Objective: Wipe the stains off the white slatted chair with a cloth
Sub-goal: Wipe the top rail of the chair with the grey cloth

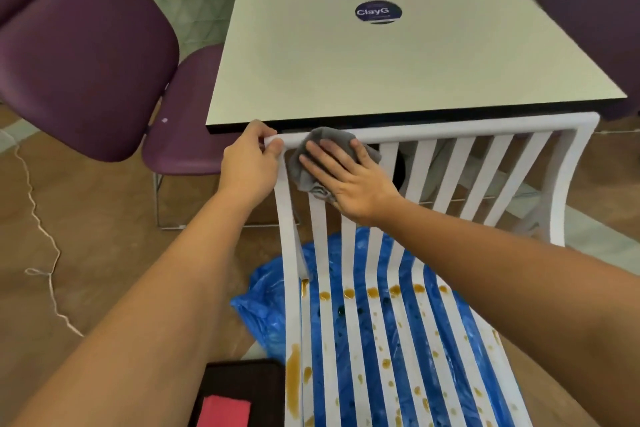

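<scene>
One pale surface (381, 73) fills the upper centre of the frame. One white slatted chair (450, 130) stands against its near edge, and its slats run lengthwise from the top rail down towards the bottom of the frame. One blue plastic sheet (263, 302) lies under the seat.

There are two hands. The left hand (249, 163) curls round the rail's left corner. The right hand (346, 177) lies flat with fingers spread, pressing one grey cloth (329, 135) against the upper back slats, centre frame. The brown stains (294, 374), too many to count, dot the seat slats at lower centre, below the cloth hand and apart from it. The wipe likely needs to travel down along the slats, and the right hand is the nearer one.
</scene>
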### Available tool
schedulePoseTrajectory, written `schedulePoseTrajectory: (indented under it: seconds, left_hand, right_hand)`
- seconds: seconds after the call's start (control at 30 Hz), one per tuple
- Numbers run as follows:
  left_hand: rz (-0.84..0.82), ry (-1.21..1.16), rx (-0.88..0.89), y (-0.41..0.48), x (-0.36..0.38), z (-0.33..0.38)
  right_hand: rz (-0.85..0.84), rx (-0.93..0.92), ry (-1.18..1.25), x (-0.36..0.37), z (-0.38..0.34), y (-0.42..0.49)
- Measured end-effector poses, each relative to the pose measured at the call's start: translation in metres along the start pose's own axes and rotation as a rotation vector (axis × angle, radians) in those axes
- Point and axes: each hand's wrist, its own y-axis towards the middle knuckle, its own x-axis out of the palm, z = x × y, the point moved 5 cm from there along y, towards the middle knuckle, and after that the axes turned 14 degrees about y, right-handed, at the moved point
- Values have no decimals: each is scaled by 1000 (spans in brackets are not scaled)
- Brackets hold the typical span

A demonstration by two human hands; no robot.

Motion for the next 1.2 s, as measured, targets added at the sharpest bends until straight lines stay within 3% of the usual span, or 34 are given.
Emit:
schedulePoseTrajectory:
  seconds: [0.13,0.3,0.53,0.93,1.2]
  left_hand:
    - [62,14,37,3,3,-8]
    - [90,9,10,2,13,-11]
    - [87,8,-37,-1,13,-9]
    - [97,30,-88,2,19,1]
    - [90,56,-120,-5,16,10]
  right_hand:
    - [-72,-64,-14,64,-31,-6]
    - [-413,-205,33,134,-54,-78]
    - [-296,-371,-47,65,28,-74]
    - [-34,-96,-291,-30,164,-148]
    - [-203,221,-146,-56,207,-248]
